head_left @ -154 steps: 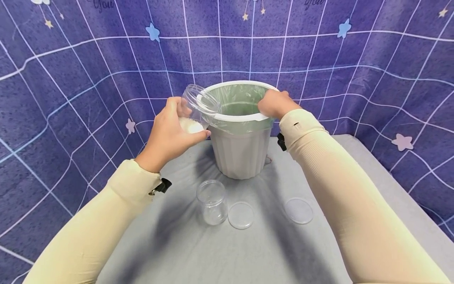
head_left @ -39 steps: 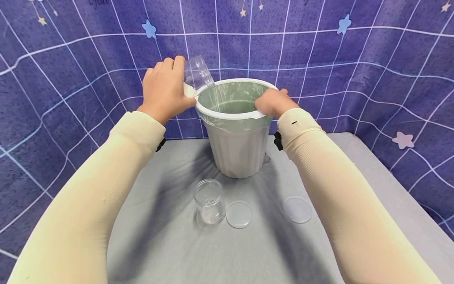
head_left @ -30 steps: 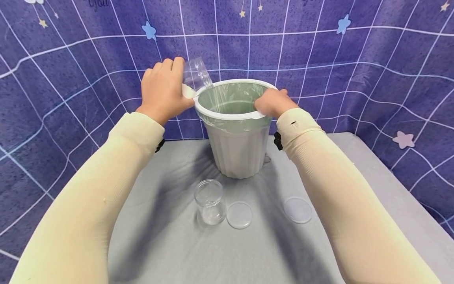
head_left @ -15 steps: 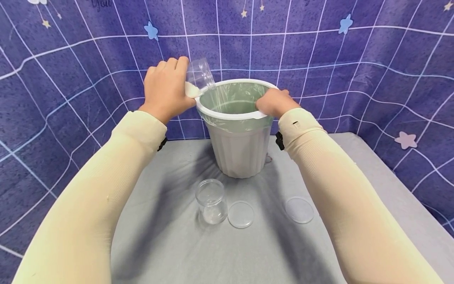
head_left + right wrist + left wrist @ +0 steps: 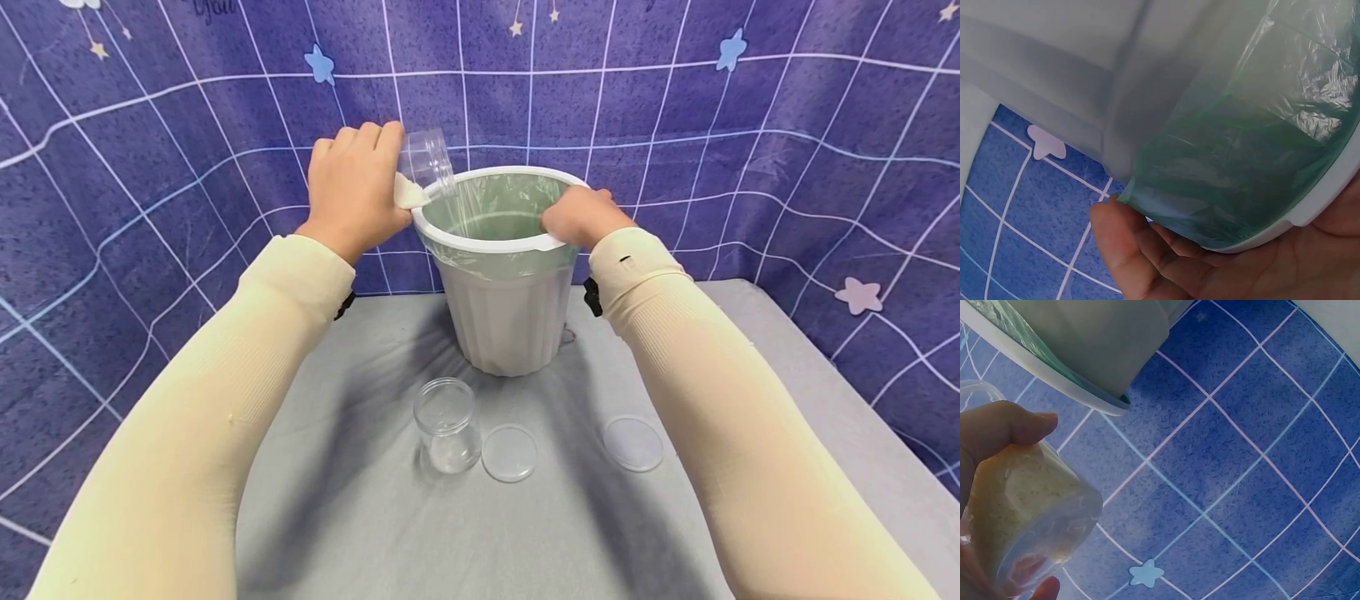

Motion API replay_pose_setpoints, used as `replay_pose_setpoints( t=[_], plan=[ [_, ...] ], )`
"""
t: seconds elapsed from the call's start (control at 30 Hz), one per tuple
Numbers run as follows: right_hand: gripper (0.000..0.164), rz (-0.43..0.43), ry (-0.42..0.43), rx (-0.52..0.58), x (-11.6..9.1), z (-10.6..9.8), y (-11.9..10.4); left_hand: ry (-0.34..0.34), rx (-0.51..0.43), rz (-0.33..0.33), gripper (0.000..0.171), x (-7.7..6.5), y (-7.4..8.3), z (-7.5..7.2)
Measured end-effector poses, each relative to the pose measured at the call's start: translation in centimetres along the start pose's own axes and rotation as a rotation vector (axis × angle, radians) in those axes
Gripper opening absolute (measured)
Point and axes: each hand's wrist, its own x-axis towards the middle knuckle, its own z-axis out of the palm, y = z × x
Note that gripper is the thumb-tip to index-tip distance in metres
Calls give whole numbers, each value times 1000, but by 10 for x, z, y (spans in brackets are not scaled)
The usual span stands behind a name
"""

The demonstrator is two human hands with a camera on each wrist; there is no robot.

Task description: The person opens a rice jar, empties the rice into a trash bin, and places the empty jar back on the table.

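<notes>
My left hand (image 5: 354, 187) grips a clear plastic jar (image 5: 427, 158) by its side, tilted with its mouth over the left rim of a grey trash can (image 5: 510, 308). White grainy contents (image 5: 408, 193) gather along the jar's lower side; in the left wrist view these grains (image 5: 1029, 481) fill much of it. Thin clear streaks (image 5: 467, 208) run down from the mouth into the can. My right hand (image 5: 583, 215) grips the can's right rim. In the right wrist view its fingers lie under the rim, against the green plastic liner (image 5: 1222, 175).
An upright clear jar (image 5: 447, 425) stands on the grey cloth-covered table (image 5: 450, 542), in front of the can. Beside it lies a round clear lid (image 5: 509, 453); a second lid (image 5: 633, 443) lies farther right. A blue gridded curtain (image 5: 495, 100) surrounds the table.
Compared with five seconds ago, my left hand has raised the jar and tipped it over the can's rim. Over the last second it tips slightly further. My right hand stays on the rim.
</notes>
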Motion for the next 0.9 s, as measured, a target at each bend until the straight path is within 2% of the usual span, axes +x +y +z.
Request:
replay_pose_setpoints(
  t=[0.5,0.9],
  plan=[
    [53,1,-3,-8,-1,-1,0,14,18,36,77,3,4,-2],
    [52,-3,2,-16,-2,-1,1,36,42,61,73,3,7,-2]
  ],
)
